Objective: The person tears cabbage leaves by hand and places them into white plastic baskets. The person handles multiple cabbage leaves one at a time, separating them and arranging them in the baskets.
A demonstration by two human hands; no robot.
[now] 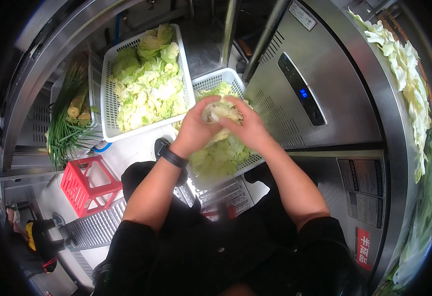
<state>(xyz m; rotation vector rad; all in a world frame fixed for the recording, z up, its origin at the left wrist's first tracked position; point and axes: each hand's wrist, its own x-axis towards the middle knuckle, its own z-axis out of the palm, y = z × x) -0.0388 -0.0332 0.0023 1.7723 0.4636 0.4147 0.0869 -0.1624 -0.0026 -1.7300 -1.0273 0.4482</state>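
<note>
My left hand (pixel 197 127) and my right hand (pixel 247 122) close around a piece of pale cabbage (pixel 221 113), fingers and thumbs meeting over it. Both are above a white plastic basket (pixel 255 162) with green cabbage leaves (pixel 219 159) in it, standing between my legs. A larger white perforated basket (pixel 184 66), to the upper left, holds a heap of torn cabbage pieces (pixel 153 98) and some bigger leaves. A dark band is on my left wrist.
A red plastic stool (pixel 84 185) stands at left, below a crate with green onions (pixel 62 118) and bundled stalks (pixel 77 105). At right is a stainless steel refrigerator cabinet (pixel 334 81); cabbage leaves (pixel 404 74) lie along its top. Metal drain grating (pixel 97 225) crosses the floor.
</note>
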